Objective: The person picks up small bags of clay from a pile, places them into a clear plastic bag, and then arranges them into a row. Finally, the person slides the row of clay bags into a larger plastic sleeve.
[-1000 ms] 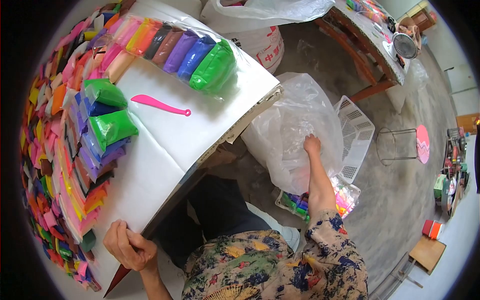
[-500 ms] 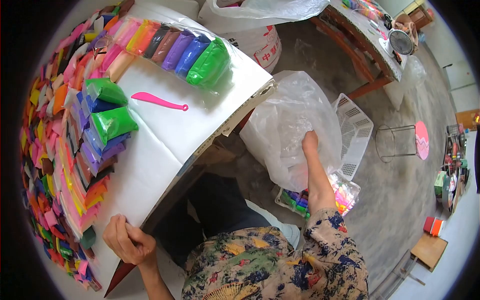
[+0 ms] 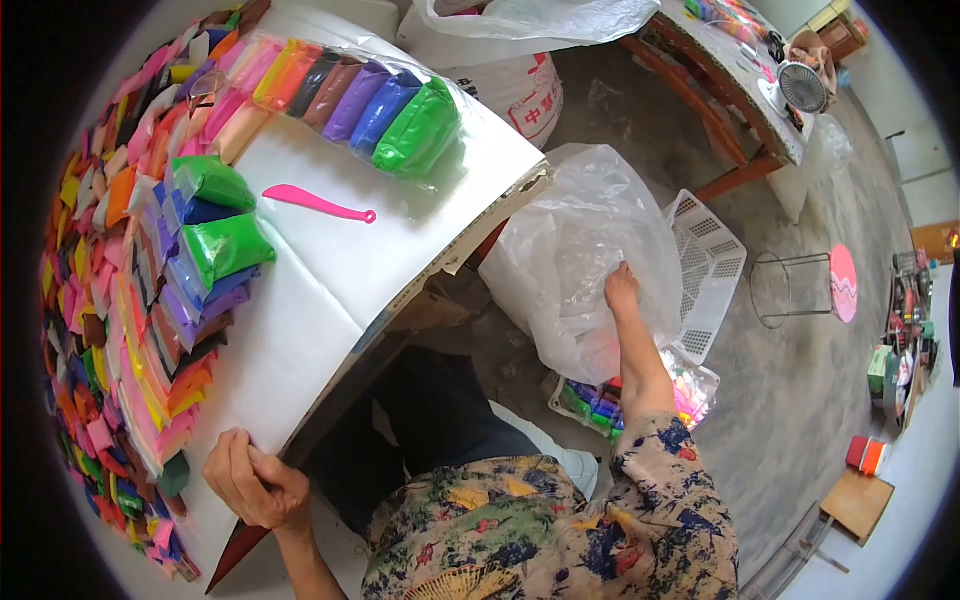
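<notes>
My right hand (image 3: 622,288) reaches down to a large clear plastic bag (image 3: 570,235) beside the table, its fingers closed on the thin film. My left hand (image 3: 257,482) rests at the near corner of the white tabletop (image 3: 300,340), fingers curled in, with nothing visible in them. On the tabletop lie a pink plastic knife (image 3: 318,203) and a clear pack of soft colored packets (image 3: 350,105) in a row, green at its end. Closer to me, two green packets (image 3: 228,248) top a fanned stack of colored packets.
A big heap of colored packets (image 3: 100,330) covers the table's left side. On the floor are a white perforated basket (image 3: 708,270), a tray of colored packets (image 3: 590,405) under my right forearm, and a pink-topped stool (image 3: 843,284). Another table (image 3: 730,90) holds a fan (image 3: 800,87).
Almost nothing differs. My right hand has shifted very slightly, and the plastic bag's film has moved a little with it. My left hand stays in place.
</notes>
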{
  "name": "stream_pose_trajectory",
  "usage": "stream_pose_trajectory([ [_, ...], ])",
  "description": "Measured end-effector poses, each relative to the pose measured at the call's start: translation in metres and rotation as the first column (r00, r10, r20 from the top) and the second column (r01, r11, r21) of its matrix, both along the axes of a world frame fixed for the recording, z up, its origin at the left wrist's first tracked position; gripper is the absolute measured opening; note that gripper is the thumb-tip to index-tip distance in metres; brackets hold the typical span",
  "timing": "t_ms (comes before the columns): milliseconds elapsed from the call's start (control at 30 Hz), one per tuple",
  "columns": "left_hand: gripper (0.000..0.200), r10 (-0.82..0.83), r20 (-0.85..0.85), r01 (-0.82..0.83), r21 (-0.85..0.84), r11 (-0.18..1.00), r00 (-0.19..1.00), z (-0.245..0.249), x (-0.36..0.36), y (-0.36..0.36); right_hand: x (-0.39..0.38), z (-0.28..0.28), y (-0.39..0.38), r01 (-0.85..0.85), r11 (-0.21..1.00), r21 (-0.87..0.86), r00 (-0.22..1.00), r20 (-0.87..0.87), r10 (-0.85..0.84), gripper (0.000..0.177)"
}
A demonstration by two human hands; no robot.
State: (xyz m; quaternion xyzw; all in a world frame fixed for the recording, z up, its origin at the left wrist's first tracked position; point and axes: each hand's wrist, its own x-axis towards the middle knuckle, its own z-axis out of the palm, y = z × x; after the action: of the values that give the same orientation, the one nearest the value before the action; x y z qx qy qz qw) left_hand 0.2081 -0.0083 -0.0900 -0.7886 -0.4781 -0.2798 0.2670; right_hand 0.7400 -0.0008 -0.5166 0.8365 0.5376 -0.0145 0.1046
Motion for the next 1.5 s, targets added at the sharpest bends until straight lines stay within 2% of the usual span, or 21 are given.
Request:
stream_pose_trajectory([
  [133,0.022,-0.018,0.013,0.018,0.025,1.0,1.0,-0.001,0.0,0.002,-0.016,0.03,-0.002,-0.176,0.98,0.097,0.983,0.067,0.17,0.012],
  [233,0.022,-0.034,0.024,0.033,0.046,0.998,0.999,-0.003,0.0,0.003,-0.044,0.059,-0.026,-0.197,0.914,0.355,0.98,0.044,0.194,0.006],
  [367,0.021,-0.049,0.048,0.046,0.062,0.997,0.998,-0.005,0.0,0.005,-0.069,0.112,-0.068,-0.115,0.89,0.441,0.983,-0.079,0.167,0.003],
  [567,0.022,-0.082,0.069,0.076,0.091,0.993,0.994,-0.005,0.001,0.008,-0.11,0.266,-0.106,0.054,0.795,0.604,0.98,-0.186,0.074,0.008],
  [667,0.021,-0.093,0.076,0.085,0.101,0.991,0.993,-0.004,0.002,0.008,-0.107,0.307,-0.122,0.121,0.735,0.667,0.969,-0.241,0.06,0.011],
  [800,0.02,-0.102,0.088,0.092,0.102,0.99,0.991,-0.005,0.001,0.008,-0.104,0.356,-0.136,-0.005,0.674,0.739,0.998,-0.036,0.048,0.011],
  [900,0.019,-0.097,0.135,0.093,0.041,0.995,0.986,-0.001,0.001,0.007,-0.1,0.367,-0.145,-0.025,0.642,0.766,0.996,-0.033,0.079,0.015],
  [1000,0.016,-0.134,0.427,0.179,-0.065,0.982,0.894,0.017,0.02,-0.005,-0.108,0.387,-0.145,-0.109,0.586,0.803,0.988,0.022,0.154,0.017],
  [1067,0.017,-0.144,0.637,0.344,-0.202,0.917,0.757,0.022,0.036,-0.018,-0.112,0.393,-0.144,-0.151,0.566,0.81,0.983,0.063,0.173,0.017],
  [1133,0.019,-0.217,0.714,0.558,-0.282,0.781,0.665,0.025,0.059,-0.028,-0.112,0.393,-0.144,0.008,0.556,0.831,0.982,-0.113,0.154,0.013],
  [1167,0.02,-0.245,0.739,0.655,-0.332,0.679,0.628,0.019,0.069,-0.031,-0.111,0.391,-0.145,0.091,0.553,0.828,0.969,-0.203,0.144,0.011],
  [1200,0.023,-0.191,0.775,0.717,-0.42,0.557,0.602,0.014,0.085,-0.037,-0.11,0.39,-0.146,0.204,0.53,0.823,0.931,-0.331,0.156,0.01],
  [1233,0.027,-0.228,0.777,0.763,-0.436,0.477,0.587,0.002,0.098,-0.039,-0.107,0.389,-0.145,0.315,0.508,0.801,0.875,-0.453,0.171,0.008],
  [1267,0.032,-0.183,0.798,0.798,-0.496,0.341,0.574,-0.016,0.109,-0.042,-0.103,0.387,-0.144,0.423,0.488,0.764,0.803,-0.565,0.188,0.007],
  [1300,0.039,-0.125,0.819,0.82,-0.527,0.223,0.56,-0.039,0.122,-0.043,-0.095,0.384,-0.145,0.481,0.482,0.732,0.748,-0.63,0.21,0.005],
  [1333,0.048,-0.15,0.784,0.797,-0.583,0.158,0.603,-0.061,0.131,-0.042,-0.092,0.383,-0.144,0.495,0.479,0.725,0.717,-0.652,0.246,0.006],
  [1400,0.065,-0.234,0.722,0.755,-0.647,0.105,0.651,-0.103,0.152,-0.036,-0.087,0.382,-0.141,0.52,0.474,0.711,0.652,-0.689,0.318,0.007],
  [1500,0.089,-0.36,0.715,0.801,-0.541,0.258,0.599,-0.152,0.19,-0.018,-0.082,0.381,-0.139,0.579,0.496,0.648,0.556,-0.758,0.341,0.008],
])
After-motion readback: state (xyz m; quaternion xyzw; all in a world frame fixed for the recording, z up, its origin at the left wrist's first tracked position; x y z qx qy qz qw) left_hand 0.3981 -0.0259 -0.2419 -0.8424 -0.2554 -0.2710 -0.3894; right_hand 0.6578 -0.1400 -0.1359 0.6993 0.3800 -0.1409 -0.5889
